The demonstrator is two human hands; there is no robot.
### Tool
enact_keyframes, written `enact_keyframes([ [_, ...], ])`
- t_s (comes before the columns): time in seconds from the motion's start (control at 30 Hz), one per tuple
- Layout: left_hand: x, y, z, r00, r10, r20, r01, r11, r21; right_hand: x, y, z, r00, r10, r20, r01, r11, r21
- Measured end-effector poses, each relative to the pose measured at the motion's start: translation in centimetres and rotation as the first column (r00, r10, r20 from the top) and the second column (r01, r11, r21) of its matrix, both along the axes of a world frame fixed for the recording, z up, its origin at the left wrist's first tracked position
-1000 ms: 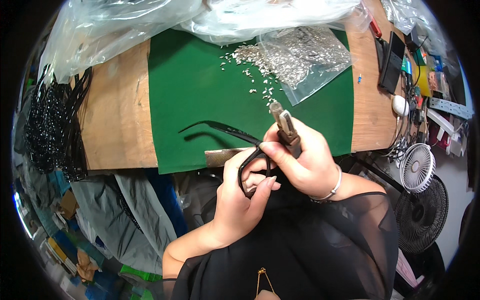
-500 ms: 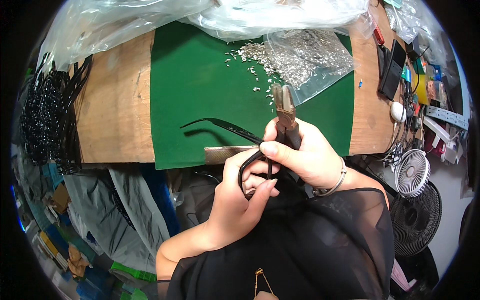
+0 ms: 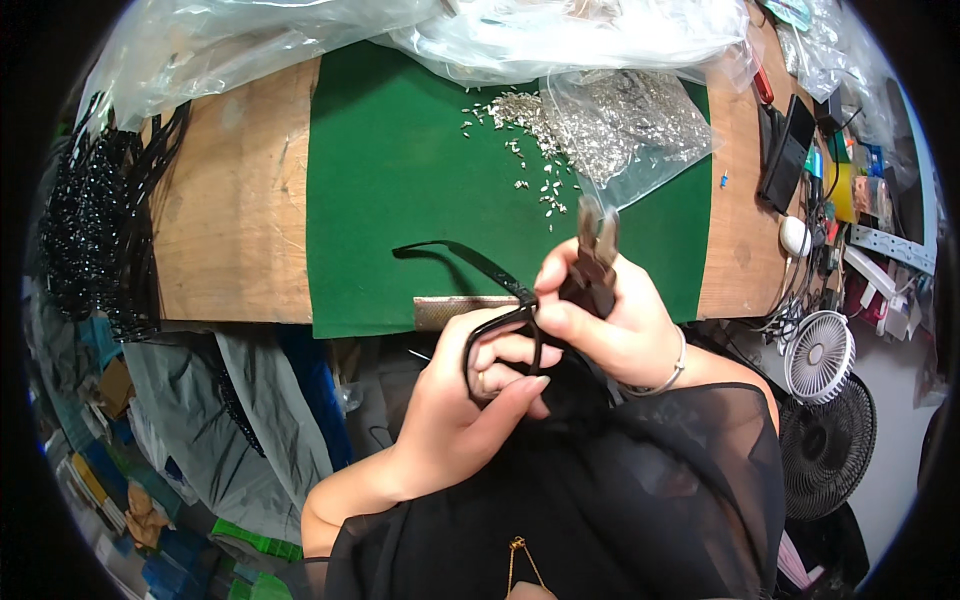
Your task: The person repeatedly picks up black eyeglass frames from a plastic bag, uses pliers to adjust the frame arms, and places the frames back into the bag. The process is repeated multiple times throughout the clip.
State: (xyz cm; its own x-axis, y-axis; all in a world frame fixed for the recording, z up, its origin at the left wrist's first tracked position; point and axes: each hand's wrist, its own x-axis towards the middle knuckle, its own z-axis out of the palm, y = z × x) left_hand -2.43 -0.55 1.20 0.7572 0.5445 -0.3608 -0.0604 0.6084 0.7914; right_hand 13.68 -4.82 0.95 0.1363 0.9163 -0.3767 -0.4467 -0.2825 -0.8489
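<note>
Held between my hands is a black glasses frame (image 3: 468, 352). My left hand (image 3: 462, 400) is closed round its rim, with fingers passing through and behind the opening. One black temple arm (image 3: 470, 258) reaches up and left over the green mat (image 3: 400, 150). My right hand (image 3: 622, 315) grips a pair of pliers (image 3: 597, 262), jaws pointing away from me and slightly blurred. The right thumb and forefinger also touch the frame near the temple's hinge. Small silvery metal pieces (image 3: 545, 180) lie scattered on the mat beyond the pliers.
A clear bag of metal pieces (image 3: 640, 130) rests at the mat's far right, below plastic sheeting (image 3: 560, 40). Black temple arms (image 3: 100, 230) are heaped at left. A metal strip (image 3: 450, 312) lies at the mat's near edge. A phone (image 3: 787, 155) and small white fan (image 3: 820, 355) are at right.
The pliers and my right hand have shifted slightly right and toward me. The temple arm has swung a little, its tip moving right. My left hand still holds the rim.
</note>
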Motion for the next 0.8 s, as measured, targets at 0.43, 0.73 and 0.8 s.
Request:
enact_keyframes([
  [0.43,-2.1,-0.2,3.2,0.947,-0.123,-0.297,0.194,0.955,0.224,2.9,0.3,0.0,0.413,0.393,0.822,-0.734,0.677,0.045],
  [0.73,-1.7,0.7,1.7,0.895,-0.132,-0.426,0.428,0.527,0.734,2.8,-0.2,-2.3,0.331,0.147,0.932,-0.700,0.700,0.138],
  [0.8,-1.5,1.0,1.2,0.896,-0.146,-0.420,0.429,0.531,0.731,2.8,0.0,-2.7,0.366,0.076,0.927,-0.661,0.723,0.201],
])
